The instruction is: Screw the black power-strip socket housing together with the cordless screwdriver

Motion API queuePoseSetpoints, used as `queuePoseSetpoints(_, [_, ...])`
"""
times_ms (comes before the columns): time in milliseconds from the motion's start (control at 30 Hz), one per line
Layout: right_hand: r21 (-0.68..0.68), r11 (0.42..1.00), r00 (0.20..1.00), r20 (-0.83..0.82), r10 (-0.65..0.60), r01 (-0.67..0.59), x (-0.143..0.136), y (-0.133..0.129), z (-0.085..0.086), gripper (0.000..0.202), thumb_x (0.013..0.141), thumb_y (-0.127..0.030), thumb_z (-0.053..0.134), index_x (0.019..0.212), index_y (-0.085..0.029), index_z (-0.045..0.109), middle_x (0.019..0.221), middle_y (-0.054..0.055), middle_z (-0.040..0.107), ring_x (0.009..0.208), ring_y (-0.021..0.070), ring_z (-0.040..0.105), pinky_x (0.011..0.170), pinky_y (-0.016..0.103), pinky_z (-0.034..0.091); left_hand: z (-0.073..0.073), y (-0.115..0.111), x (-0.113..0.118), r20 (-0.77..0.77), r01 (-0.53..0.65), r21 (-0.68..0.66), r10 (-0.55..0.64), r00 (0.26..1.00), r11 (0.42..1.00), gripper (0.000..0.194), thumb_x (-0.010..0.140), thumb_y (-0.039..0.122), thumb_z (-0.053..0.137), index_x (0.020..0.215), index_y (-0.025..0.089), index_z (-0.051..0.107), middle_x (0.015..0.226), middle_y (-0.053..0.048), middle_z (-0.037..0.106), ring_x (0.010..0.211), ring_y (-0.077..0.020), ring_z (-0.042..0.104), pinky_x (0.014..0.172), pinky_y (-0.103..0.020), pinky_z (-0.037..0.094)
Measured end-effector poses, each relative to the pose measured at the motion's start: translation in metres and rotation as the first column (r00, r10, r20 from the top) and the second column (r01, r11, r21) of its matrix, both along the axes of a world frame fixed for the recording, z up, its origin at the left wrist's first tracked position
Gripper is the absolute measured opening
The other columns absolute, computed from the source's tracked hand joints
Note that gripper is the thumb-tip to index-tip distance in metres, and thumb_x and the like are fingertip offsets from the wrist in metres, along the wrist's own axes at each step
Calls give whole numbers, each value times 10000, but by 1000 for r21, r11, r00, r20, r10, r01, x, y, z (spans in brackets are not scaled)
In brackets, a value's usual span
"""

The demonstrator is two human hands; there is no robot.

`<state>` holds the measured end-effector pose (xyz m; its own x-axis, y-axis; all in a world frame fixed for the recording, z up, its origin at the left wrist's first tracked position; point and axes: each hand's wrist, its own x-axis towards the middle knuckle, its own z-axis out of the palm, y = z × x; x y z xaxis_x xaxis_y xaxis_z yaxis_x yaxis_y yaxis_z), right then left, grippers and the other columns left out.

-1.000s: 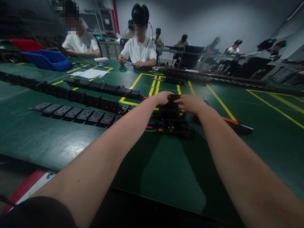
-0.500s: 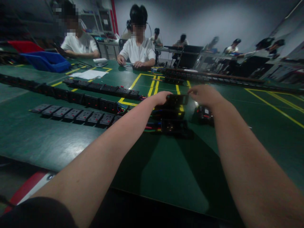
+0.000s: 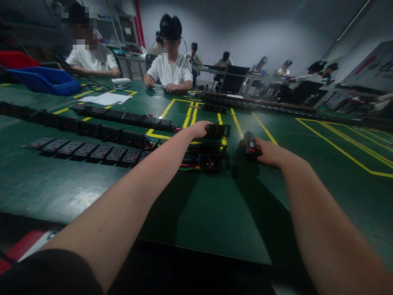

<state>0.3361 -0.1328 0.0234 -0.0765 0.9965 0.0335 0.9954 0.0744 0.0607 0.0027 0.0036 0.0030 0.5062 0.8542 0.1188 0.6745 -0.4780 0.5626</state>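
Head view: your left hand (image 3: 202, 129) pinches the black housing (image 3: 218, 131), your right hand (image 3: 270, 153) grips the black tool (image 3: 251, 146); swinging left hastily could knock them together.

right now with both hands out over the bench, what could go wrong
The black-and-red tool in the right hand might knock the black end piece in the left hand, as little space shows between them. The exposed coloured wires near the left forearm could snag if that arm sweeps back.

Open tabletop (image 3: 202, 213) in front, socket strips (image 3: 89, 150) blocking left
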Motion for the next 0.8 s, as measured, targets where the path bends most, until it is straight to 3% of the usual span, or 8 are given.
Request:
queuePoseSetpoints(100, [-28,991,991,40,-130,131,-13,-1,-5,965,892,-454,773,1770,-181,482,1344,263,806,1061,408,810,908,535,627,-2,0,1,5,11,22,-11,1000,1000,864,787,-6,625,1624,200,690,1536,-114,808,1430,-274,735,1283,-396,526])
queuePoseSetpoints(200, [-33,993,993,29,-116,117,-21,3,-3,944,887,-431,770,1755,-174,502,1348,263,804,1072,397,806,926,517,626,-2,-1,1,-13,-8,17,8,1000,1000,849,814,-9,623,1637,194,674,1559,-112,794,1423,-248,742,1272,-354,524])
queuePoseSetpoints(267, [-26,993,993,34,-115,116,-24,4,-1,938,898,-405,754,1776,-208,492,1404,256,789,1101,399,803,926,515,636,-2,-2,1,-22,-20,22,21,1000,1000,827,840,-4,628,1642,194,670,1594,-116,773,1443,-240,732,1280,-336,510])
queuePoseSetpoints(467, [65,984,984,52,-169,166,-31,-8,7,993,999,-295,633,1905,-355,230,1471,244,772,1131,454,815,889,592,645,-1,-1,1,-37,-40,33,41,998,999,793,864,19,658,1635,199,687,1582,-118,779,1445,-266,727,1287,-351,511])
queuePoseSetpoints(633, [203,979,999,-47,-27,36,-22,-14,15,1025,954,-327,757,1880,-331,318,1520,198,772,1241,452,795,1016,597,636,-4,5,0,-40,-38,13,38,998,999,809,869,18,660,1656,200,669,1507,-133,818,1346,-278,771,1244,-405,563])
queuePoseSetpoints(800, [236,959,957,-200,208,-159,-13,-14,22,879,951,-307,772,1792,-289,517,1639,129,722,1430,436,729,1179,578,604,-8,9,-2,-33,-32,7,32,999,999,791,855,39,654,1623,222,691,1485,-99,828,1301,-242,773,1198,-368,575])
